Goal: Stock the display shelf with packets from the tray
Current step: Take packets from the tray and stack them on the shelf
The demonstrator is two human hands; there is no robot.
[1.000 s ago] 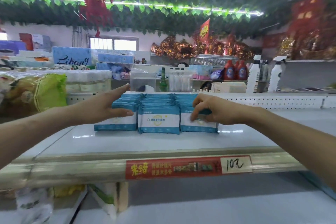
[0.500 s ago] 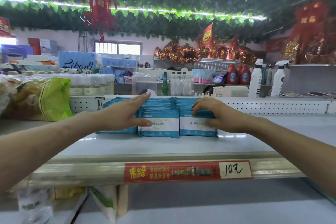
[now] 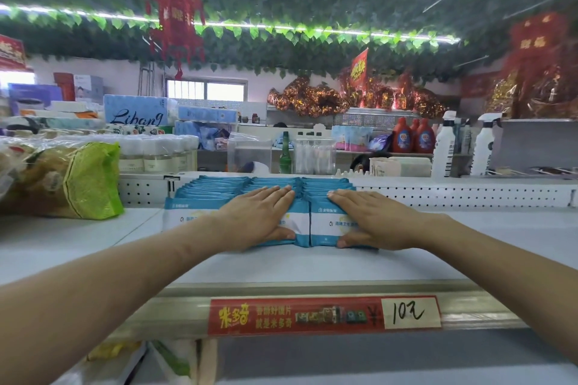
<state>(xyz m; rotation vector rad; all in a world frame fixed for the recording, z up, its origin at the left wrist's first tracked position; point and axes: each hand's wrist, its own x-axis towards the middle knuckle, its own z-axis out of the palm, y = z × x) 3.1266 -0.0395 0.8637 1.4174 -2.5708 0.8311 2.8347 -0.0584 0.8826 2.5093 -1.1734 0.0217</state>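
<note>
Packets (image 3: pixel 187 209) stand in three upright rows toward the back of the display shelf (image 3: pixel 281 266). The left hand (image 3: pixel 259 216) lies mostly on the middle row and the right hand (image 3: pixel 372 219) on the right row — fingers straight and flat, thumbs against the front faces, gripping nothing. An uneven push could topple the front packets or skew a row; the barely touched left row may drift out of line.

A green bag (image 3: pixel 92 180) lies left; a red price label (image 3: pixel 297 314) below.
</note>
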